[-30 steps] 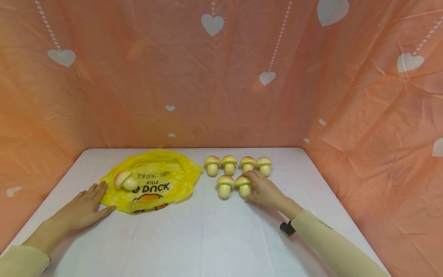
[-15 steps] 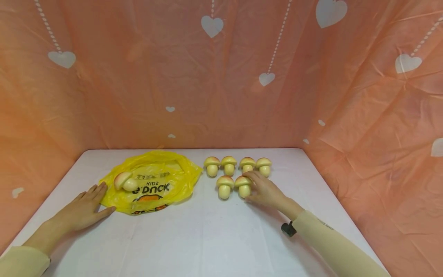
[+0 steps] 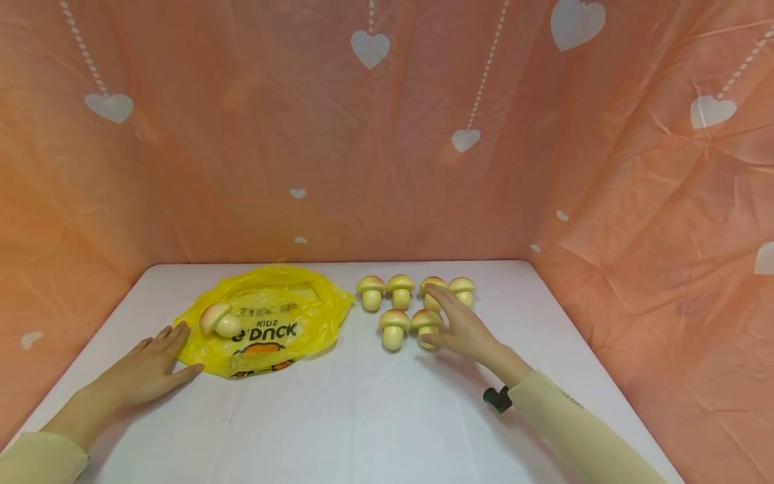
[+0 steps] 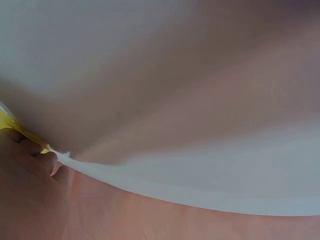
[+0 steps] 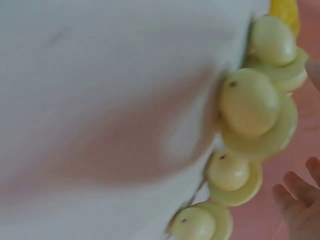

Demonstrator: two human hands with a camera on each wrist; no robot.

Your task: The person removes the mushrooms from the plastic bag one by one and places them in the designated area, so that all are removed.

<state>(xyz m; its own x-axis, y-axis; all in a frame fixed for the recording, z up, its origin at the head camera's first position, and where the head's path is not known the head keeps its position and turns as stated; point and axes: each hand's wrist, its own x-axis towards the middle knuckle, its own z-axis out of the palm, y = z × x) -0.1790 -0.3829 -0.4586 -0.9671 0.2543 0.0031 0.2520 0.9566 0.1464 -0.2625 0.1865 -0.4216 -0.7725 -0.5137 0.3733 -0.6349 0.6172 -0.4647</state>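
My left hand [image 3: 148, 366] lies flat on the table, its fingertips at the left edge of a yellow plastic bag [image 3: 317, 312]. One toy mushroom [image 3: 226, 324] rests on its side on that bag. Over on the right, my right hand [image 3: 465, 329] hovers with thumb and fingers spread around the front right toy mushroom [image 3: 426, 319], partly hiding it. In the right wrist view, a gap shows between the fingers [image 5: 295, 192] and the nearest mushrooms [image 5: 250, 102]. Another mushroom [image 3: 394, 327] stands just left of it.
Behind them is a row of several more toy mushrooms [image 3: 400, 290], two of them partly behind my right hand. The white table [image 3: 290, 430] is enclosed by pink sheeting [image 3: 338, 148] with white hearts at the back and sides.
My right hand has let go of the front right toy mushroom and risen slightly, its thumb and fingers spreading apart. The mushroom stays in place. My left hand has not moved.
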